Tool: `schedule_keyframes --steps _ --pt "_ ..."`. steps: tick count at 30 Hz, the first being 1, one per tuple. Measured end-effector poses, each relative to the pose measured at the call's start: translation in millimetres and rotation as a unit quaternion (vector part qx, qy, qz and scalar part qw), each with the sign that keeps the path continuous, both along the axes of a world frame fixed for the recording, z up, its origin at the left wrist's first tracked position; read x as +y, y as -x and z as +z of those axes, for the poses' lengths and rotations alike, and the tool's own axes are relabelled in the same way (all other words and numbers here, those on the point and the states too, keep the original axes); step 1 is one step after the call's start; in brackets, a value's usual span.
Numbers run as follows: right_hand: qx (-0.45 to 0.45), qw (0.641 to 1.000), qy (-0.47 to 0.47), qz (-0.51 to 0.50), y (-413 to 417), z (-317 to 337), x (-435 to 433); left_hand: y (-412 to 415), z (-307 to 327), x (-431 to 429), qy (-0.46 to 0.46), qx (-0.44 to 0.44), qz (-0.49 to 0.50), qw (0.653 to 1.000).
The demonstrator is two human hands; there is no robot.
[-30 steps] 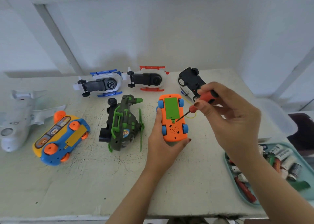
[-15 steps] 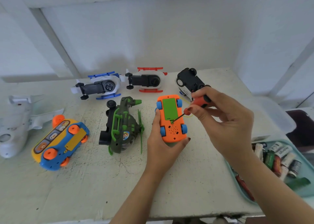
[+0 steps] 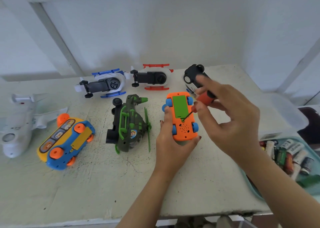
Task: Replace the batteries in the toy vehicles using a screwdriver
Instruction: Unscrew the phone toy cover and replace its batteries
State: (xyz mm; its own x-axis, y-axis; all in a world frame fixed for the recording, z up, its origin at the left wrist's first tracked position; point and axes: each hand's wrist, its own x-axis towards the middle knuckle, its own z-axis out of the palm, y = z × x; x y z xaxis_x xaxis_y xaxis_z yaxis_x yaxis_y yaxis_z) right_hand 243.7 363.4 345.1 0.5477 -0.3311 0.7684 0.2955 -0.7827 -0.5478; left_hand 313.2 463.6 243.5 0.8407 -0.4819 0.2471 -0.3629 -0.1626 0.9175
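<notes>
Smooth orange plastic toy car (image 3: 181,124), boxy with four blue wheels, lies belly-up right of centre on the rough, speckled pale table (image 3: 86,193). Its flat green battery cover (image 3: 180,106) is still seated.

Left hand (image 3: 171,146) cups the car's near end, thumb and fingers curled round its sides. Right hand (image 3: 230,120) pinches the red-handled screwdriver (image 3: 205,98), whose thin shaft tip is at the cover's near edge.

Seven toys in all. The green helicopter (image 3: 128,125) sits just left of the car and the black car (image 3: 192,75) just behind. A wide strip of tabletop runs along the near edge.

One teal tray (image 3: 314,192) at the right edge holds cylindrical batteries (image 3: 294,151), too jumbled to count.
</notes>
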Motion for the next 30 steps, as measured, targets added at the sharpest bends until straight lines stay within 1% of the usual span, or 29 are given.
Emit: schedule_keyframes --steps 2,3,7,11,14,17,21,23,26,27,30 --pt "0.003 0.998 -0.064 0.017 -0.6 1.4 1.1 -1.0 -1.9 0.9 0.001 -0.005 0.0 1.0" --pt "0.005 0.997 -0.069 0.021 -1.3 1.4 -0.1 -1.5 -2.7 1.2 0.002 -0.007 0.0 1.0" --pt "0.022 0.998 -0.047 0.027 -2.7 -0.9 -6.4 -2.5 -3.6 0.8 0.004 -0.006 -0.004 1.0" --pt "0.014 0.999 -0.028 0.025 -2.6 -0.6 -3.9 -1.7 -1.9 0.8 -0.003 -0.01 0.001 1.0" --pt "-0.007 1.0 0.016 -0.026 -4.7 1.6 -5.8 -0.9 -1.4 1.1 -0.013 -0.015 0.005 1.0" --pt "-0.023 0.998 0.012 -0.065 -6.4 3.0 -6.4 -1.5 -2.3 0.4 -0.013 -0.017 0.002 1.0" --pt "-0.018 0.996 0.013 -0.088 -6.4 3.2 -5.2 -3.3 -4.4 0.3 -0.01 -0.013 0.007 1.0" --pt "-0.014 0.996 0.011 -0.086 -5.2 4.4 -5.8 -3.2 -4.3 0.6 -0.007 -0.001 0.008 1.0" --pt "-0.006 0.998 -0.044 -0.048 -1.8 6.1 -4.4 -1.9 -2.9 0.3 -0.001 0.009 0.006 1.0" --pt "-0.003 0.998 -0.046 -0.042 -1.1 5.9 -4.3 -1.9 -3.1 0.1 0.002 0.01 0.006 1.0" --pt "0.009 0.999 -0.013 -0.037 -0.3 3.5 -6.3 -2.7 -4.2 0.3 0.004 0.007 0.004 1.0"
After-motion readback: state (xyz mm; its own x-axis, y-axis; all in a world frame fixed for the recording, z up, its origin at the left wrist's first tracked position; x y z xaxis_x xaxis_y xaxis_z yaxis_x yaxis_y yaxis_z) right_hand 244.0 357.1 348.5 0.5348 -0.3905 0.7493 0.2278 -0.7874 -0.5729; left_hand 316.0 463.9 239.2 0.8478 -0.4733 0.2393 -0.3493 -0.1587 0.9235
